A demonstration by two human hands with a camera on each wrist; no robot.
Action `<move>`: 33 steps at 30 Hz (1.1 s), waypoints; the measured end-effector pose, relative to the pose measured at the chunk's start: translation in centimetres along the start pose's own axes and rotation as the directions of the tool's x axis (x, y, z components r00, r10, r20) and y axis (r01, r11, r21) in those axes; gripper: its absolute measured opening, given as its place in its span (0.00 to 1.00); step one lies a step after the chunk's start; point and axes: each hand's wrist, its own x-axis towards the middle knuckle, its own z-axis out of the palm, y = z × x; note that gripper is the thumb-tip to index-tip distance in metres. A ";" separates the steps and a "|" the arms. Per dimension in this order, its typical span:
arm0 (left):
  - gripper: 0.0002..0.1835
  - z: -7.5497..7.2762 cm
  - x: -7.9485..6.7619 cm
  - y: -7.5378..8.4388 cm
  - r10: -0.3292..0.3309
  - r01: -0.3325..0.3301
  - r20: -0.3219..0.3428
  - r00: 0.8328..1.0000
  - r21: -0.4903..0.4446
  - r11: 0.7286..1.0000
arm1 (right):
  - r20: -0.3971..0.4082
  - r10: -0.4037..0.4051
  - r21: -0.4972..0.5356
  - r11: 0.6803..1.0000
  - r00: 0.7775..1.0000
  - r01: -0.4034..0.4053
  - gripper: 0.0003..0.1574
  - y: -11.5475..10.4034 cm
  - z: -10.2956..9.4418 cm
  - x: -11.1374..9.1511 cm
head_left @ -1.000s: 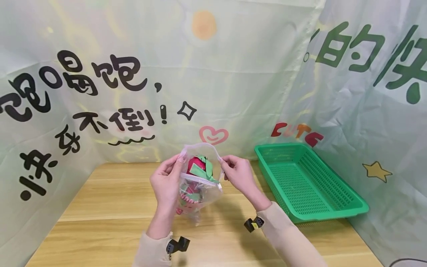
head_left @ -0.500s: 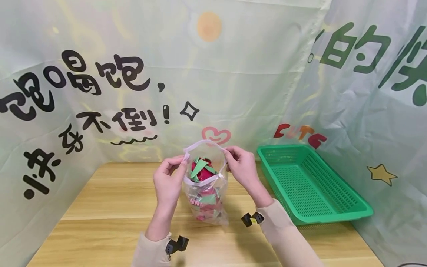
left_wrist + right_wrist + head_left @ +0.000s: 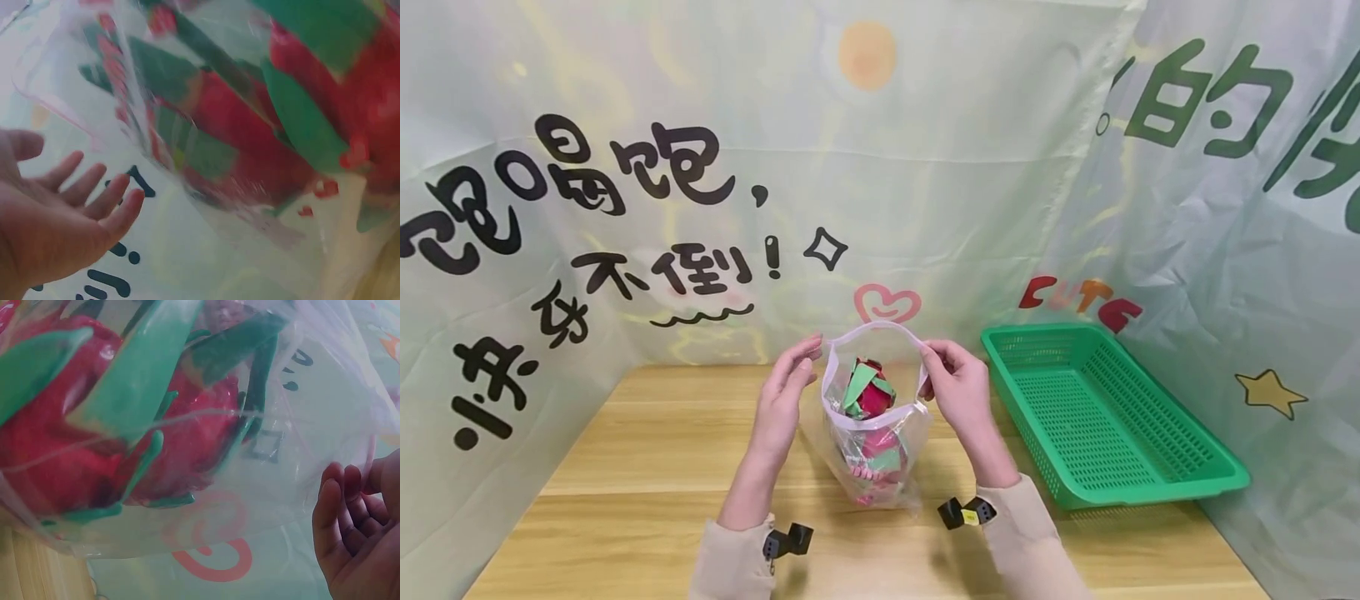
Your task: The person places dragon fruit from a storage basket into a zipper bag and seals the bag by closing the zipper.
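Note:
A clear zip bag (image 3: 916, 454) with a lilac rim stands on the table, its mouth wide apart. Inside are red, green-leaved dragon fruits (image 3: 872, 400); the right wrist view shows two dragon fruits (image 3: 59, 450) side by side through the plastic. My right hand (image 3: 961, 392) pinches the right side of the rim between thumb and fingers. On the other side my left hand (image 3: 778, 408) is off the bag, just left of the rim. In the left wrist view this left hand (image 3: 69, 225) has its fingers spread, apart from the plastic.
A green perforated basket (image 3: 1060, 442) stands to the right, beside my right forearm. The wooden table (image 3: 647, 467) is bounded by printed cloth walls (image 3: 970, 208) at the back and both sides.
My left hand has let go of the rim and moved slightly left. The bag has come down and shifted right, its mouth spread wider. My right hand still pinches the rim.

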 end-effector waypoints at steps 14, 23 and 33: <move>0.05 0.9 -0.1 -1.4 0.168 -0.168 0.009 0.986 0.027 0.985 | 0.020 0.028 0.144 0.989 0.999 -0.031 0.12 0.9 -0.3 -0.8; 0.03 1.4 -0.1 -1.7 0.242 -0.236 -0.203 0.949 0.054 0.970 | 0.144 0.030 0.119 0.992 0.989 -0.047 0.13 1.0 -1.0 -0.6; 0.07 0.9 0.5 -2.0 0.231 -0.236 -0.396 0.888 0.038 0.971 | 0.419 -0.103 0.008 0.994 0.902 0.109 0.22 -1.1 -2.3 -1.7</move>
